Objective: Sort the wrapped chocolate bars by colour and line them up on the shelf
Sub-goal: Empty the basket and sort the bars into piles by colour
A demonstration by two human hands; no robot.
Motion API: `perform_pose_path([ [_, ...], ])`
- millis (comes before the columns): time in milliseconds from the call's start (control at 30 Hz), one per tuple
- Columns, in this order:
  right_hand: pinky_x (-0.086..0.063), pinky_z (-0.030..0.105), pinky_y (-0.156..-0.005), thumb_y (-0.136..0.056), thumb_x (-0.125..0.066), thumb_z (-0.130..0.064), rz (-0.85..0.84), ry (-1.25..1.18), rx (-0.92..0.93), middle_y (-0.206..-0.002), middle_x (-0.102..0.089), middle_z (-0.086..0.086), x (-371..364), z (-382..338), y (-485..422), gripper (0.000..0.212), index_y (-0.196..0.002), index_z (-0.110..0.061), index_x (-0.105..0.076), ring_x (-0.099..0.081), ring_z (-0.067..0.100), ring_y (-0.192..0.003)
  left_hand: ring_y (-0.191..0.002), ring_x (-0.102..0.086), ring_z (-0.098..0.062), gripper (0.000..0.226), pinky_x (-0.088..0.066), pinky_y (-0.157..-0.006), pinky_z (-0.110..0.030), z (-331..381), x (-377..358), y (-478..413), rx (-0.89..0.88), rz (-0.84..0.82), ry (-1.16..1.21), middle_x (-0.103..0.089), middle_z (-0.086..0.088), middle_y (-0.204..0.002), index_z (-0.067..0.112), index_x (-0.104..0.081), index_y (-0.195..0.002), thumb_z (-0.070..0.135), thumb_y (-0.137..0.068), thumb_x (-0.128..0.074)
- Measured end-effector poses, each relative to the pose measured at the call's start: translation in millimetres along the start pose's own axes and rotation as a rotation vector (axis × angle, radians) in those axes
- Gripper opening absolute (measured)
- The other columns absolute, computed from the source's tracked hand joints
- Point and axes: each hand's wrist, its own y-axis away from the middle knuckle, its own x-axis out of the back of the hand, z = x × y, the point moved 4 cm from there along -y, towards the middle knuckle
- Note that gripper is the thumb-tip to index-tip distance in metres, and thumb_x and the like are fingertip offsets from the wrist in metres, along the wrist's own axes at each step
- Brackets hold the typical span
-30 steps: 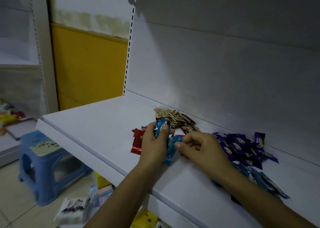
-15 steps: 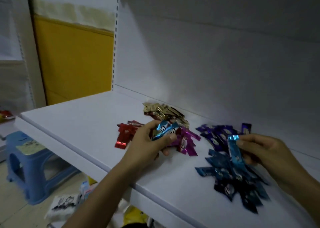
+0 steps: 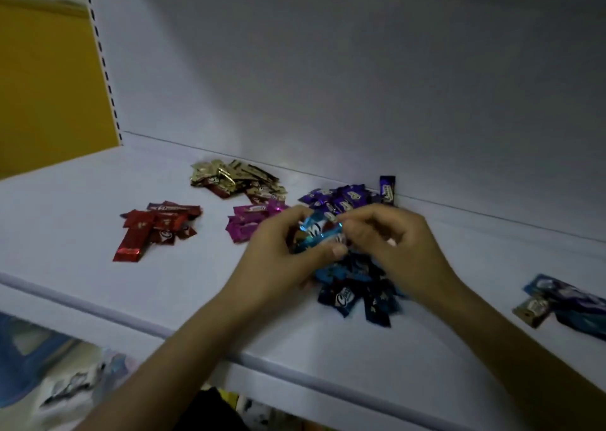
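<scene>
On the white shelf lie sorted heaps of wrapped chocolate bars: red bars at the left, gold bars near the back wall, pink bars, purple bars and dark blue bars in front. My left hand grips a few light blue bars just above the dark blue heap. My right hand pinches the right end of the same light blue bars. Both hands hide part of the blue and purple heaps.
A large blue and purple packet lies at the shelf's right edge. A yellow wall panel stands at the left beyond the perforated upright. Below the shelf edge show a blue stool and some packets on the floor.
My right hand has left the dark blue heap and come back to my left hand, now pinching the light blue bars there. My left hand has shifted right, over the blue heap.
</scene>
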Motion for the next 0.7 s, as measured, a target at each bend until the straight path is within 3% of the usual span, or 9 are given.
perform_pose_path([
  [100, -0.051, 0.015, -0.068, -0.085, -0.063, -0.026, -0.037, 0.012, 0.021, -0.082, -0.069, -0.011, -2, 0, -1, 0.007, -0.086, -0.025, -0.07, -0.065, 0.005, -0.077, -0.067, -0.069, -0.004, 0.015, -0.048, -0.049, -0.013, -3, -11, 1, 0.018, 0.014, 0.077, -0.072, 0.006, -0.079, 0.019, -0.063, -0.092, 0.02, -0.08, -0.072],
  [167, -0.052, 0.016, -0.065, -0.086, -0.063, -0.02, 0.011, -0.064, -0.042, -0.079, -0.069, -0.003, 4, 6, -5, 0.007, -0.084, -0.018, -0.07, -0.064, 0.006, -0.072, -0.056, -0.063, 0.001, 0.018, -0.044, -0.045, -0.012, -9, -8, 1, 0.117, 0.064, 0.114, -0.072, 0.004, -0.074, 0.02, -0.062, -0.097, 0.024, -0.08, -0.069],
  [233, -0.049, 0.014, -0.059, -0.087, -0.062, -0.019, 0.111, -0.143, -0.13, -0.073, -0.069, 0.0, 14, 16, -8, 0.009, -0.081, -0.017, -0.069, -0.061, 0.004, -0.061, -0.05, -0.057, 0.003, 0.018, -0.039, -0.041, -0.013, -19, -2, 0, 0.252, 0.097, 0.225, -0.072, 0.001, -0.08, 0.022, -0.061, -0.106, 0.016, -0.089, -0.063],
  [300, -0.044, 0.012, -0.051, -0.089, -0.062, -0.019, 0.158, -0.113, -0.214, -0.063, -0.067, -0.001, 23, 26, -9, 0.011, -0.081, -0.017, -0.07, -0.055, 0.001, -0.051, -0.056, -0.06, 0.0, 0.029, -0.041, -0.043, -0.016, -21, 1, 0, 0.314, 0.104, 0.367, -0.074, 0.0, -0.094, 0.022, -0.06, -0.112, 0.001, -0.095, -0.051],
  [400, -0.038, 0.015, -0.051, -0.086, -0.067, -0.025, 0.061, 0.167, -0.283, -0.057, -0.06, -0.005, 26, 39, -9, 0.008, -0.085, -0.018, -0.071, -0.05, 0.002, -0.049, -0.069, -0.068, -0.007, 0.036, -0.05, -0.052, -0.017, -21, 3, 2, 0.302, 0.094, 0.468, -0.074, -0.002, -0.098, 0.025, -0.061, -0.116, -0.001, -0.096, -0.047],
  [500, -0.042, 0.027, -0.056, -0.081, -0.071, -0.038, 0.06, 0.542, -0.285, -0.064, -0.057, -0.005, 29, 42, -5, 0.016, -0.092, -0.029, -0.063, -0.054, 0.01, -0.06, -0.072, -0.07, -0.014, 0.036, -0.052, -0.055, -0.019, -20, 2, 3, 0.25, 0.058, 0.496, -0.074, -0.007, -0.098, 0.022, -0.057, -0.119, 0.014, -0.084, -0.059],
  [533, -0.043, 0.028, -0.058, -0.082, -0.07, -0.039, 0.097, 0.535, -0.252, -0.065, -0.057, -0.004, 29, 38, -5, 0.017, -0.093, -0.029, -0.063, -0.053, 0.011, -0.06, -0.072, -0.07, -0.015, 0.038, -0.053, -0.055, -0.02, -20, 2, 4, 0.239, 0.051, 0.485, -0.074, -0.007, -0.098, 0.021, -0.056, -0.117, 0.019, -0.079, -0.061],
  [600, -0.044, 0.025, -0.058, -0.082, -0.064, -0.044, 0.162, 0.271, -0.2, -0.065, -0.058, -0.004, 25, 25, -5, 0.021, -0.09, -0.025, -0.067, -0.052, 0.008, -0.058, -0.069, -0.07, -0.014, 0.035, -0.051, -0.053, -0.019, -19, 1, 3, 0.209, 0.032, 0.43, -0.075, -0.007, -0.095, 0.016, -0.058, -0.11, 0.025, -0.076, -0.062],
  [700, -0.05, 0.016, -0.064, -0.072, -0.055, -0.06, 0.071, -0.037, -0.183, -0.074, -0.066, -0.011, 8, 2, -3, 0.038, -0.089, -0.029, -0.067, -0.06, 0.0, -0.069, -0.069, -0.069, -0.013, 0.03, -0.051, -0.054, -0.018, -17, -3, 3, 0.194, 0.004, 0.361, -0.075, -0.004, -0.092, 0.014, -0.06, -0.104, 0.032, -0.08, -0.058],
])
